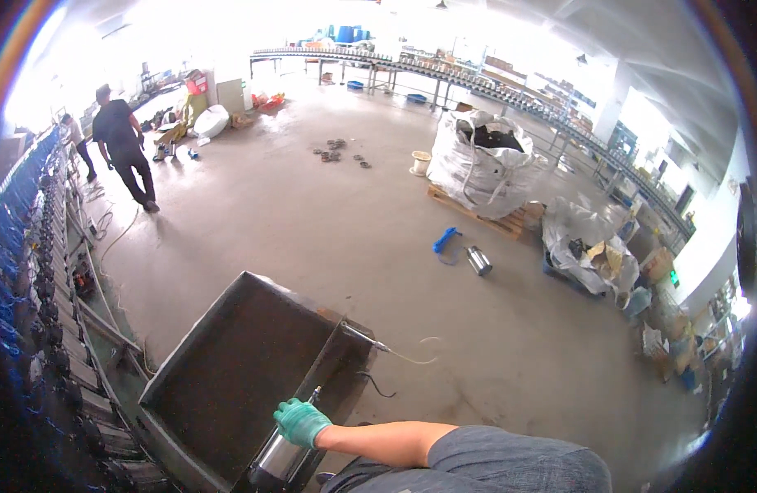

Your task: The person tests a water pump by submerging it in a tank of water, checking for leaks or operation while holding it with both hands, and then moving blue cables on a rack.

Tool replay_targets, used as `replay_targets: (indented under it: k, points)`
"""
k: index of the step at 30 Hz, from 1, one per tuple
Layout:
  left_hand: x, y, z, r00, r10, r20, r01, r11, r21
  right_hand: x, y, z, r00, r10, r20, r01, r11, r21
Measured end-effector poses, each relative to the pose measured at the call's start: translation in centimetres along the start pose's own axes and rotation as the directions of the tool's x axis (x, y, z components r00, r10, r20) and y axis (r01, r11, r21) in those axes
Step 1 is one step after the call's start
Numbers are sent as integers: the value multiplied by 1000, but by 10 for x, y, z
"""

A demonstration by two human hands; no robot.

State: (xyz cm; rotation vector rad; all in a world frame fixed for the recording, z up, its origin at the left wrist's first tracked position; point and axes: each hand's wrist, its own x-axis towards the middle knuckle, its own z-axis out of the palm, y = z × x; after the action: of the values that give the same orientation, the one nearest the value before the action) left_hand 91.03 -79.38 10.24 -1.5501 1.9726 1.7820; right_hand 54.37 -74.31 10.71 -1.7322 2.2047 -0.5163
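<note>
My right hand (302,421), in a green glove, is closed around the upper part of a shiny steel cylinder (273,460). A thin fitting (316,394) sticks up beside the fingers. The cylinder leans over a narrow section along the near right side of a big rectangular tank (196,330) with a dark inside; its lower end is cut off by the picture's edge. Across the tank's right corner lies a metal nozzle (365,337) with a thin clear tube. A short black cable (378,384) hangs over the right rim. My left hand is out of view.
Blue cords and machinery (33,271) line the left. A person in dark clothes (124,144) stands beyond the tank. On the floor lie another steel cylinder (479,260) and a blue cord bundle (446,239). A white bulk bag (477,168) stands on a pallet (485,215).
</note>
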Motion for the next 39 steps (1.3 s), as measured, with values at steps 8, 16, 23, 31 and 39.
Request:
replay_targets:
  k: [8, 16, 23, 31, 39]
  points:
    - [21, -72, 27, 835, 384, -394, -116, 823, 556, -2, -2, -11, 994, 19, 107, -22, 999, 29]
    - [44, -95, 43, 698, 326, -637, -79, 920, 384, 0, -3, -8, 998, 39, 57, -36, 998, -51]
    - [33, -103, 44, 699, 361, -617, -117, 909, 400, -2, 1, 0, 1000, -1, -29, 2, 1000, 22]
    - [-38, -7, 76, 575, 203, -792, -21, 972, 234, -19, 105, -55, 873, 62, -484, 84, 958, 275]
    - [-52, 26, 111, 509, 175, -843, -99, 984, 145, -41, 290, -60, 619, 698, 361, -754, 400, 521]
